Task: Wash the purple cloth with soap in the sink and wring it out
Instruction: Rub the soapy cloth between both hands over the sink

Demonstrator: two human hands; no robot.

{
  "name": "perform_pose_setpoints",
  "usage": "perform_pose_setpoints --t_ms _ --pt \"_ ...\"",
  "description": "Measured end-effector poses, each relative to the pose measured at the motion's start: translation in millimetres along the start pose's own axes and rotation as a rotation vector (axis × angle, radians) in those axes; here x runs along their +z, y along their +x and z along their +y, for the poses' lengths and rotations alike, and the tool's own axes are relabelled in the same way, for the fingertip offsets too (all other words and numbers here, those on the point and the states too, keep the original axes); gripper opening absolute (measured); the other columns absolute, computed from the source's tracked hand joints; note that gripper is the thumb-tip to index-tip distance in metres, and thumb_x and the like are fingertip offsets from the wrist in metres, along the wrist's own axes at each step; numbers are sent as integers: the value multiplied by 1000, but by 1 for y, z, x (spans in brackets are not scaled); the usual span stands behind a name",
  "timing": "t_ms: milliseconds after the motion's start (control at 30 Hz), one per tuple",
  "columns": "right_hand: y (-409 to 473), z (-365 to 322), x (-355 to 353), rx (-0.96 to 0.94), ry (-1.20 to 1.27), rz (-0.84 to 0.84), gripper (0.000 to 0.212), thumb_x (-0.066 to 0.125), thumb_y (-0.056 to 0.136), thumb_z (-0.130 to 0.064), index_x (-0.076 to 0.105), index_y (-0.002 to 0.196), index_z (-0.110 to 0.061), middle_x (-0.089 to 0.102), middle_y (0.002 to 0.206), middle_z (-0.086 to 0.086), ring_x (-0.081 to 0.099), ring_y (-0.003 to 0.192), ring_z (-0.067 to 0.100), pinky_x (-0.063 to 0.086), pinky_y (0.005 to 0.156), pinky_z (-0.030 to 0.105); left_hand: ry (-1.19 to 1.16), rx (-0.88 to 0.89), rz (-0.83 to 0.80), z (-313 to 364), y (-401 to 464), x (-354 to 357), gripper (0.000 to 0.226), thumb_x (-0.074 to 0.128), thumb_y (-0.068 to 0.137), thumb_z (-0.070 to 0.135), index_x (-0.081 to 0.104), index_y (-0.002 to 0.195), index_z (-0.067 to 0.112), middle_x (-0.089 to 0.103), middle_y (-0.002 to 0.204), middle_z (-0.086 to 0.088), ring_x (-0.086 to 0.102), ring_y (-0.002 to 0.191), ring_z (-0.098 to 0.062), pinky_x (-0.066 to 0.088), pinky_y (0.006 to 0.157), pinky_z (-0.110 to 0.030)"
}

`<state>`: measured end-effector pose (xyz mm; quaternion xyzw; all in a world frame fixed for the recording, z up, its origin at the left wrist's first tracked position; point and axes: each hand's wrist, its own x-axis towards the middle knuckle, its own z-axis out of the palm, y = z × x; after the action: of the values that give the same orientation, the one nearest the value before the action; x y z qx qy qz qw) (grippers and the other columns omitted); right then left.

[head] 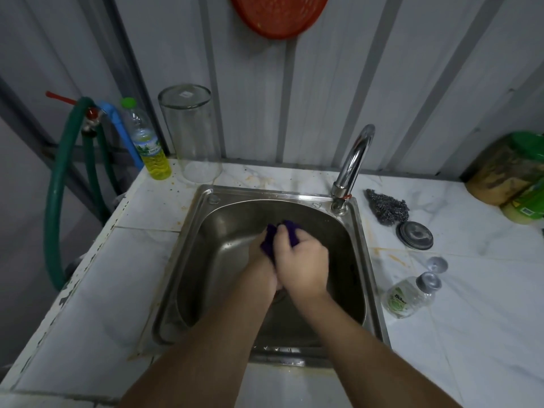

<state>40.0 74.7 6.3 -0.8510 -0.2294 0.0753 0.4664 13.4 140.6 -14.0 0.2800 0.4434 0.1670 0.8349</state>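
Over the sink point(357, 228) basin, you've got both hands bunched on the purple cloth point(269, 240). Your right hand point(303, 265) sits on top, fingers curled & clamped round the cloth; your left hand point(262, 267) is mostly hidden under it, fingers wrapped on the cloth's lower side. Hands are blurred. Tap point(351, 166) stands at the back right corner, w/ a steel scrubber point(388, 207) & round lid point(415, 235) on the counter beside it. Yellow soap bottle point(150, 142) stands back left, near a clear glass jar point(191, 134).
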Motion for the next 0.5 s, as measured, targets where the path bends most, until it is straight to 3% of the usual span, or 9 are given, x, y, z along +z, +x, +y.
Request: perform_pose_setpoints --t_ms 67,133,233,300,367,433,500 --pt "24 10 -10 247 -10 -37 44 49 98 -49 73 86 -14 75 84 11 71 88 33 56 81 37 103 -44 62 7 -9 14 21 57 91 31 66 89 13 66 83 -12 65 78 -28 50 70 -30" --pt "26 19 -14 392 59 -93 39 49 100 -43 72 87 -15 75 85 11 73 88 33 59 84 45 135 -45 79 12 -12 17 19 60 82 27 68 87 11 66 83 -13 65 76 -29 51 69 -36" --pt "-4 15 0 178 74 -24 55 41 92 -60 71 81 -15 75 77 9 72 80 32 58 78 45 190 37 63 15 -6 1 19 57 91 19 58 72 17 62 67 -5 60 57 -20 51 51 -26" --pt "-25 5 9 -4 62 -4 61 35 88 -66 69 76 -16 73 70 5 70 74 30 56 70 41 254 126 -2 13 -9 -13 13 57 91 28 56 79 24 69 63 9 66 51 -4 52 43 -15" --pt "-16 2 9 -6 30 7 60 37 91 -64 68 75 -15 73 72 6 70 75 31 56 71 40 268 88 -2 11 -14 -16 17 54 100 31 57 85 24 71 70 8 64 44 5 51 40 -14" --pt "9 10 3 171 -5 5 54 44 97 -57 71 84 -13 76 84 11 71 88 34 56 81 39 268 -66 -15 12 -16 -5 26 52 103 34 65 90 14 72 72 -1 70 52 -10 56 47 -25" --pt "31 22 -2 415 74 -68 47 49 99 -53 73 93 -12 76 92 13 71 93 33 56 92 44 260 -203 -24 17 -22 9 35 61 94 40 73 106 10 75 86 -11 71 72 -27 56 62 -35"
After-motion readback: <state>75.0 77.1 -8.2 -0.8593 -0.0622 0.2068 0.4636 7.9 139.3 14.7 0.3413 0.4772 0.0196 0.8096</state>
